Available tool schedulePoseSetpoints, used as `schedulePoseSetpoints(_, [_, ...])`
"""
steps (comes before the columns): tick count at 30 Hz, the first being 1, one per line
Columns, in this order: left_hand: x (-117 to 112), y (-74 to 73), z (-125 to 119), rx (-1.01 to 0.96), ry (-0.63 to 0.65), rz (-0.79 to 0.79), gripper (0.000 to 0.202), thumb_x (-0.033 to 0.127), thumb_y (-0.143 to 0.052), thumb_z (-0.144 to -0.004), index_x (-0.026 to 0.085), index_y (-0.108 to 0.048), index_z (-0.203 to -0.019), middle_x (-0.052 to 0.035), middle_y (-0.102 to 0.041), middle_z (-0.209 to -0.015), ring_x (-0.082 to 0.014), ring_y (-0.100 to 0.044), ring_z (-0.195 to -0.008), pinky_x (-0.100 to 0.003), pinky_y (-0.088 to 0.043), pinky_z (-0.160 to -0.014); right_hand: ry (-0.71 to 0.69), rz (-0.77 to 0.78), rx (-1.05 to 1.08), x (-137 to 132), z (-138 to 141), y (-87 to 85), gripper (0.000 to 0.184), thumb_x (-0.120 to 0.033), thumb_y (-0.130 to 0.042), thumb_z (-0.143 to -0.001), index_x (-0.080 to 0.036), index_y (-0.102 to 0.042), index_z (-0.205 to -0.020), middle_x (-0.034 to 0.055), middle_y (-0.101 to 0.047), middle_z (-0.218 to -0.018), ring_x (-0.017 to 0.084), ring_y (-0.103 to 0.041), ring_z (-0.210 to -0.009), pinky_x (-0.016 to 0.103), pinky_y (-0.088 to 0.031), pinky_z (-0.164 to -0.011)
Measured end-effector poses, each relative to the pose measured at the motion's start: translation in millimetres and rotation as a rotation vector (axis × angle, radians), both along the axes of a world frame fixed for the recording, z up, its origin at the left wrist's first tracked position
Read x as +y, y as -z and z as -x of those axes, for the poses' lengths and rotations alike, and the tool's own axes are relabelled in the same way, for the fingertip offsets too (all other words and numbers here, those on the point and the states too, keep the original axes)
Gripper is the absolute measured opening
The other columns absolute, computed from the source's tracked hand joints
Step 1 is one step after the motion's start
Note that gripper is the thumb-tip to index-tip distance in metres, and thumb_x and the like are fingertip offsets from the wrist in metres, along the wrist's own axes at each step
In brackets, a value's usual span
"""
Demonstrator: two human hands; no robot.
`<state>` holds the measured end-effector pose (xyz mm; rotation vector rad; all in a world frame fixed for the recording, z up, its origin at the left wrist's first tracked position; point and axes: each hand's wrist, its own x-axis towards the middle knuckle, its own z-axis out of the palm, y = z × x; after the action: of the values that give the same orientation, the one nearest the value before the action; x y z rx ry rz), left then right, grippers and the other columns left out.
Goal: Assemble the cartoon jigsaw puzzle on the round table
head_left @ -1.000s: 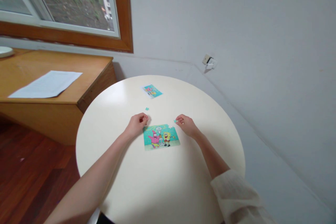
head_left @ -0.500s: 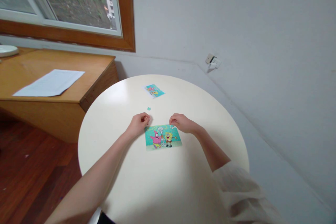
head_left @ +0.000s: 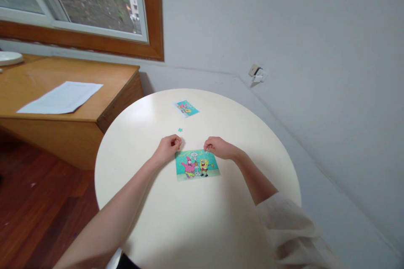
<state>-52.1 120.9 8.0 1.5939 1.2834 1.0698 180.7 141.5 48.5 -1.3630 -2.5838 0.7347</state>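
A jigsaw puzzle [head_left: 197, 171] lies on the round white table, showing a pink starfish, a pale squid-like figure and a yellow sponge character on teal. My left hand [head_left: 168, 147] rests by its top left corner, fingers curled into a pinch; what they hold, if anything, is hidden. Over the top right edge, the bent fingers of my right hand [head_left: 219, 147] are pressed together, their contents too small to make out. Small white gaps show in the puzzle near those fingertips. One loose teal puzzle piece [head_left: 180, 130] lies beyond my left hand.
A small card [head_left: 188, 109] with a similar picture lies toward the far side of the white table [head_left: 132, 134]. To the left stands a wooden desk [head_left: 120, 76] bearing a paper sheet [head_left: 61, 98]. A wall socket [head_left: 257, 73] sits beyond the table.
The whole view has shifted very slightly. Both hands keep their places at the puzzle's top edge, and the loose piece and card lie where they were.
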Motion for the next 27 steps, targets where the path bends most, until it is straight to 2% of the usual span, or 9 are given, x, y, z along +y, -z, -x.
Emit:
schedulePoseSetpoints(8, [1, 1.5, 0, 0.019, 0.003, -0.017, 0.014, 0.028, -0.050, -0.067, 0.015, -0.056, -0.066, 0.0028, -0.049, -0.050, -0.0107, -0.046, -0.049, -0.023, -0.035, -0.051, -0.001, -0.007, -0.001, 0, -1, 1.8, 0.024, -0.002, -0.047, -0.068, -0.015, -0.067, -0.073, 0.0053, -0.061, -0.079, 0.013, -0.053, -0.069, 0.023, -0.041, -0.066])
schedulePoseSetpoints(13, [1, 2.9, 0, 0.023, 0.006, -0.012, 0.016, 0.030, -0.050, -0.068, 0.015, -0.056, -0.067, 0.0030, -0.048, -0.050, -0.0108, -0.046, -0.049, -0.023, -0.035, -0.052, 0.018, 0.010, 0.041, 1, -3, 8.8, 0.020, -0.003, -0.052, -0.067, -0.016, -0.066, -0.073, 0.0041, -0.059, -0.079, 0.013, -0.054, -0.072, 0.023, -0.041, -0.068])
schedulePoseSetpoints(16, [0, 1.9, -1, 0.018, 0.009, -0.004, 0.016, 0.030, -0.049, -0.068, 0.015, -0.056, -0.067, 0.0031, -0.048, -0.050, -0.0108, -0.045, -0.049, -0.024, -0.034, -0.052, 0.028, -0.008, 0.053, 4, -5, 12.3, 0.024, -0.003, -0.056, -0.066, -0.017, -0.064, -0.084, 0.0022, -0.057, -0.078, 0.013, -0.052, -0.071, 0.023, -0.039, -0.068])
schedulePoseSetpoints(20, [-2, -1.0, -1, 0.023, 0.008, -0.003, 0.015, 0.029, -0.049, -0.067, 0.015, -0.055, -0.066, 0.0031, -0.048, -0.050, -0.0110, -0.046, -0.049, -0.024, -0.034, -0.052, 0.025, -0.059, 0.074, 6, -8, 11.0, 0.043, -0.010, -0.065, -0.064, -0.019, -0.058, -0.105, 0.0002, -0.055, -0.079, 0.014, -0.051, -0.074, 0.024, -0.037, -0.070])
schedulePoseSetpoints(22, [-3, -2.4, -1, 0.014, 0.007, 0.000, 0.015, 0.029, -0.049, -0.067, 0.015, -0.054, -0.066, 0.0034, -0.047, -0.048, -0.0110, -0.045, -0.049, -0.024, -0.034, -0.051, 0.083, -0.017, 0.073, 5, -9, 11.7, 0.034, -0.016, -0.066, -0.066, -0.017, -0.059, -0.099, -0.0008, -0.056, -0.074, 0.013, -0.050, -0.069, 0.024, -0.037, -0.065])
schedulePoseSetpoints(25, [-3, -3.7, -1, -0.003, 0.004, 0.005, 0.014, 0.028, -0.050, -0.067, 0.015, -0.054, -0.065, 0.0038, -0.046, -0.047, -0.0106, -0.044, -0.048, -0.024, -0.033, -0.051, 0.184, 0.072, 0.107, 4, -12, 16.8, 0.010, -0.023, -0.063, -0.070, -0.015, -0.061, -0.075, -0.0014, -0.055, -0.064, 0.012, -0.050, -0.061, 0.023, -0.037, -0.059])
schedulePoseSetpoints(27, [-3, -4.0, -2, -0.002, 0.005, 0.005, 0.013, 0.028, -0.050, -0.067, 0.015, -0.054, -0.065, 0.0035, -0.047, -0.048, -0.0106, -0.044, -0.048, -0.023, -0.033, -0.051, 0.196, 0.071, 0.153, 3, -12, 20.4, 0.008, -0.023, -0.061, -0.071, -0.015, -0.060, -0.069, -0.0011, -0.057, -0.062, 0.012, -0.051, -0.061, 0.023, -0.038, -0.060])
